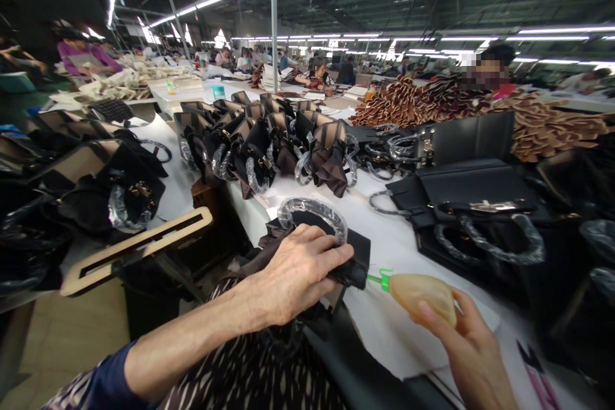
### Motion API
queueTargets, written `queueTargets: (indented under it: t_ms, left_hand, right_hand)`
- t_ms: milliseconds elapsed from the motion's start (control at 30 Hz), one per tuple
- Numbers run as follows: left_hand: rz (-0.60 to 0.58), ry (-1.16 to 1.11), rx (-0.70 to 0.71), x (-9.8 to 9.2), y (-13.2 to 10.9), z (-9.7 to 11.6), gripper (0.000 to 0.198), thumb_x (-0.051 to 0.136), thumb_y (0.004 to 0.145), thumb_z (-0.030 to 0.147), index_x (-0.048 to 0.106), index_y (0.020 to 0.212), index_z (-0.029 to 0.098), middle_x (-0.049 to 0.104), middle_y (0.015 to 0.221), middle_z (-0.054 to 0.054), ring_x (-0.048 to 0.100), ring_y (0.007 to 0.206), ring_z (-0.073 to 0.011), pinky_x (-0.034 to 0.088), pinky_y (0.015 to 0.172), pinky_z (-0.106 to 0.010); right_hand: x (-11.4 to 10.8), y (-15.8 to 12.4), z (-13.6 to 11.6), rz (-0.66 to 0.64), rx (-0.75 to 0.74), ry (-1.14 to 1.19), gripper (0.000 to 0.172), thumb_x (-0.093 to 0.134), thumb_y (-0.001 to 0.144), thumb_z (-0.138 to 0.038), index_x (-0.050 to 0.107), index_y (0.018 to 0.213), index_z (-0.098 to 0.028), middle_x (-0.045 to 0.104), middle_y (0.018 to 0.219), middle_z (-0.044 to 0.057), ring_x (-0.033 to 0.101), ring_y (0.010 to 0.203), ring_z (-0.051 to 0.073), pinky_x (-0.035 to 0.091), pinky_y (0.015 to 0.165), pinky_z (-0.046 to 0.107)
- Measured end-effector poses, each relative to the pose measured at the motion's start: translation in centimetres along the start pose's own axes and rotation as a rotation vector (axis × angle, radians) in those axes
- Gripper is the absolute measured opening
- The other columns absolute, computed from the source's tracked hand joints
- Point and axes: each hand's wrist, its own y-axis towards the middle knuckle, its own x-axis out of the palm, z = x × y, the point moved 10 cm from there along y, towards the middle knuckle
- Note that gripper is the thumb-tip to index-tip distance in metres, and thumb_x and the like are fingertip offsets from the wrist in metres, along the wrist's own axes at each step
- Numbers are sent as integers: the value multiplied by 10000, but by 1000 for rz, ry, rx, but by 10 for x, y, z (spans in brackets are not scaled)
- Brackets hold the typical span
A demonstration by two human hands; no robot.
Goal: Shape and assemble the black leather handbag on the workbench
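My left hand point(302, 272) is closed over the upper part of a black bag point(358, 257) at the middle, pressing its folded leather edge. A plastic-wrapped handle point(314, 208) arches up behind the fingers. On the right, my right hand point(468, 336) grips a soft bottle point(423, 295) of yellowish liquid, tilted with its green nozzle point(383, 280) pointing left. The nozzle's thin tip is close to the bag's right edge; whether it touches is too small to tell.
Black bags point(269, 141) with wrapped handles stand behind; others point(480, 192) lie at the right. A wooden frame point(139, 250) juts out at the left. Pink-handled scissors point(538, 381) lie lower right. Brown pieces point(418, 99) are heaped farther back, near a person point(500, 73).
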Motion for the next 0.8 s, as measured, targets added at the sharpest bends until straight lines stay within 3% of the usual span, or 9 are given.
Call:
queueTargets:
  t_ms: [433,600,800]
  left_hand:
    - [33,-31,7,1,-6,-2,433,517,825,137,510,1258,154,607,1054,-85,507,971,-236,381,861,-361]
    - [23,-24,-9,-1,-6,-1,428,503,821,133,521,1248,154,610,1007,-84,491,907,-232,379,810,-355]
    - [54,-21,5,-3,-9,2,400,508,830,130,535,1229,133,605,982,-73,478,878,-217,377,776,-341]
  right_hand:
    - [3,2,8,-58,8,-17,707,755,602,-660,556,1121,-223,687,964,48,627,911,303,472,821,372]
    - [5,-9,-8,-95,-14,-7,685,751,625,-631,552,1112,-193,685,950,68,634,857,287,518,737,321]
    - [13,-37,-34,-101,-37,-10,463,682,756,-527,572,1081,-217,675,932,27,620,832,237,499,737,260]
